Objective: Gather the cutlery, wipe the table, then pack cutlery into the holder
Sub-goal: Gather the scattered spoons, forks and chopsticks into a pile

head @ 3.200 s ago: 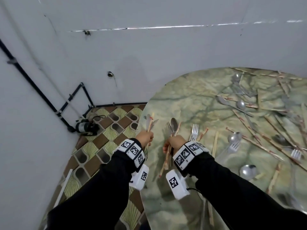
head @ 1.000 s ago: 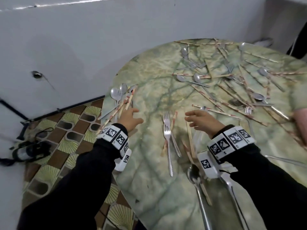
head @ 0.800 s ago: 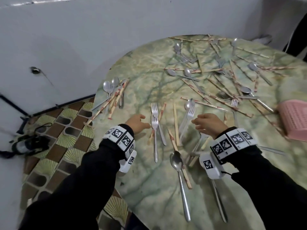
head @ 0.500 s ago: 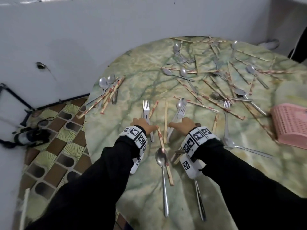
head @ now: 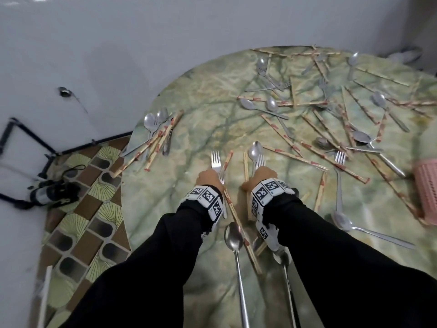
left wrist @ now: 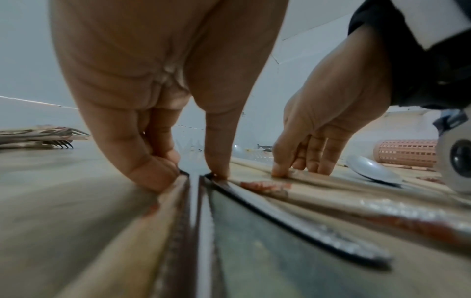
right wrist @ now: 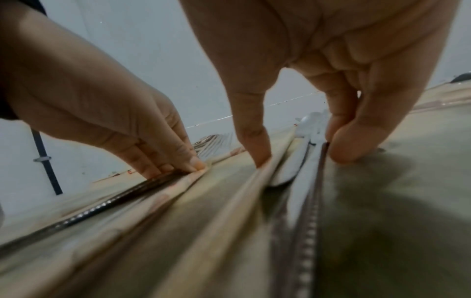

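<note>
Head view: left hand (head: 210,179) pinches forks (head: 216,162) on the table (head: 189,114), right hand (head: 261,177) pinches a chopstick (head: 246,165), fork and spoon. Squeeze each bunch tight before lifting, or strays slip.

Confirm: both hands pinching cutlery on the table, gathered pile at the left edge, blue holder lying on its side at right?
Not quite: the holder is pink, not blue, as the head view shows. The rest holds: left hand and right hand pinch cutlery on the table, pile at the left edge.
</note>
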